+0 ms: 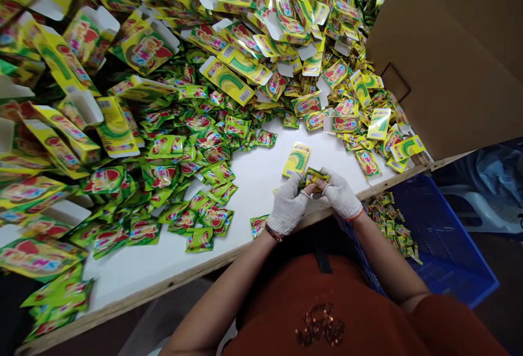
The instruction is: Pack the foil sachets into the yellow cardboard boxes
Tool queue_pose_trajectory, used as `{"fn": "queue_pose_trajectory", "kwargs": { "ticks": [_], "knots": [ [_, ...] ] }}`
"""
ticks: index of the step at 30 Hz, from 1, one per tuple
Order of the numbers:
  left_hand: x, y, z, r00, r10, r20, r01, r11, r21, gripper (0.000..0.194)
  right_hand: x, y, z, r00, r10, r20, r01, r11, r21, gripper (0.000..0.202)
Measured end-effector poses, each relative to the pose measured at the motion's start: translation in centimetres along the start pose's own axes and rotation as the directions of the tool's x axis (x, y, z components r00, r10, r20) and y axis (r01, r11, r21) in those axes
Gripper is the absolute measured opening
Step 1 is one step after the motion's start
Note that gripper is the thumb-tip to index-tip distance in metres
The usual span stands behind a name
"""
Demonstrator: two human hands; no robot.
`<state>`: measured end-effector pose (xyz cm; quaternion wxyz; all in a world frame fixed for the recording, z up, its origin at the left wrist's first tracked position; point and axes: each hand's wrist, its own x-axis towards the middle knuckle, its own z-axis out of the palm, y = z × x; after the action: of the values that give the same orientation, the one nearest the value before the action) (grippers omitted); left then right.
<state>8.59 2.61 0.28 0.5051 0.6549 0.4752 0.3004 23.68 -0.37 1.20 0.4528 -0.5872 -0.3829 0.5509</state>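
Both my hands wear white knit gloves with some fingertips bare, and they meet near the table's front edge. My left hand [289, 206] is closed, its thumb and fingers on a small yellow-green sweet packet [314, 175]. From the other side my right hand [341, 195] pinches the same packet. Whether more than one packet is between them, I cannot tell. Just beyond my fingers a flat yellow carton [297, 158] lies on the white tabletop [261, 181]. Under my left wrist, a green packet [257, 226] lies partly hidden.
Green packets [200, 214] are heaped to the left and middle. Yellow printed cartons [143, 45], many with open flaps, pile across the back and left. A large cardboard box [445, 61] stands at right. Below the edge, a blue crate [445, 236] holds more packets.
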Motion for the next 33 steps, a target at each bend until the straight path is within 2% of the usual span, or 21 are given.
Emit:
{"fn": "queue_pose_trajectory", "kwargs": {
  "ticks": [2, 4, 6, 8, 11, 14, 16, 18, 19, 21, 23, 25, 28, 31, 33],
  "knots": [
    [0.9, 0.6, -0.5, 0.993, 0.114, -0.011, -0.109, 0.968, 0.225, 0.043, 0.1, -0.1, -0.8, 0.998, 0.047, -0.049, -0.044, 0.998, 0.05, 0.042],
    [2.2, 0.8, -0.9, 0.984, 0.176, -0.02, -0.146, 0.87, 0.47, 0.051, 0.3, -0.1, -1.5, 0.99, 0.059, -0.128, -0.05, 0.996, 0.072, 0.044],
    [3.6, 0.6, -1.1, 0.989, 0.149, -0.019, -0.102, 0.758, 0.645, 0.066, 0.4, 0.1, -2.0, 0.98, 0.049, -0.194, -0.036, 0.997, 0.07, 0.045],
    [4.7, 0.1, -1.2, 0.997, 0.073, 0.008, -0.056, 0.688, 0.723, 0.081, 0.3, 0.4, -2.4, 0.973, 0.029, -0.23, -0.018, 0.999, 0.05, 0.045],
    [5.4, -0.5, -1.2, 0.998, 0.016, 0.066, -0.061, 0.638, 0.768, 0.088, 0.3, 1.0, -2.8, 0.964, 0.021, -0.267, -0.01, 0.999, 0.042, 0.048],
    [5.3, -0.7, -1.3, 0.99, 0.031, 0.134, -0.125, 0.608, 0.784, 0.073, 0.4, 1.5, -3.3, 0.952, 0.045, -0.304, -0.024, 0.997, 0.071, 0.051],
    [5.3, -0.6, -1.6, 0.99, 0.015, 0.141, -0.114, 0.677, 0.727, 0.053, 0.5, 1.6, -3.5, 0.946, 0.058, -0.32, -0.028, 0.995, 0.097, 0.055],
    [5.5, -0.7, -2.5, 0.991, -0.05, 0.124, -0.034, 0.804, 0.593, 0.039, 0.6, 1.7, -3.6, 0.942, 0.061, -0.329, -0.026, 0.993, 0.111, 0.058],
    [5.7, -0.7, -3.1, 0.99, -0.091, 0.108, 0.021, 0.851, 0.525, 0.038, 0.7, 1.7, -3.6, 0.943, 0.062, -0.328, -0.025, 0.993, 0.118, 0.058],
    [6.1, -0.7, -4.5, 0.986, -0.162, 0.047, 0.12, 0.869, 0.48, 0.042, 0.7, 1.7, -3.5, 0.945, 0.068, -0.321, -0.025, 0.991, 0.135, 0.058],
    [6.1, -0.4, -5.6, 0.983, -0.167, -0.073, 0.179, 0.801, 0.571, 0.046, 0.7, 1.8, -3.4, 0.946, 0.082, -0.313, -0.036, 0.988, 0.15, 0.058],
    [5.8, 0.0, -5.6, 0.983, -0.107, -0.147, 0.179, 0.71, 0.681, 0.051, 0.7, 1.9, -3.2, 0.945, 0.091, -0.316, -0.043, 0.987, 0.155, 0.059],
    [5.3, 0.6, -3.9, 0.998, -0.036, -0.058, 0.067, 0.639, 0.766, 0.07, 0.9, 2.0, -2.9, 0.938, 0.081, -0.337, -0.029, 0.987, 0.157, 0.058],
    [5.3, 0.9, -1.8, 0.995, -0.096, 0.038, 0.021, 0.545, 0.838, 0.093, 1.3, 1.7, -2.6, 0.934, 0.048, -0.354, 0.005, 0.989, 0.148, 0.054],
    [5.4, 1.0, -1.2, 0.992, -0.116, 0.056, 0.01, 0.505, 0.863, 0.085, 1.8, 1.2, -2.4, 0.934, 0.01, -0.356, 0.028, 0.994, 0.103, 0.052]
  ]
}}
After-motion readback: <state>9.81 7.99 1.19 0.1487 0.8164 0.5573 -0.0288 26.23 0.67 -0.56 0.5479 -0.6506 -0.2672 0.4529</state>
